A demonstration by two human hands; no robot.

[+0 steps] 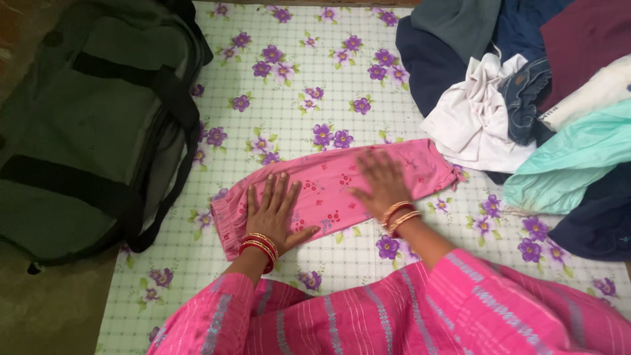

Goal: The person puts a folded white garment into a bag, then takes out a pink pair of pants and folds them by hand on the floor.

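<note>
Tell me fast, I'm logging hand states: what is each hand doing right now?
Left hand: open, flat, palm down on the pink garment.
Right hand: open, flat on the same garment, slightly blurred.

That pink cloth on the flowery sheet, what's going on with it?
A person in a pink striped top is pressing both hands flat on a folded pink garment with small red prints. The left hand rests on its near end and the right hand on its middle; the right one looks a bit blurred. The garment lies on a white sheet with purple flowers. A pile of unfolded clothes sits off to the right, and a dark green duffel bag lies to the left.
</note>
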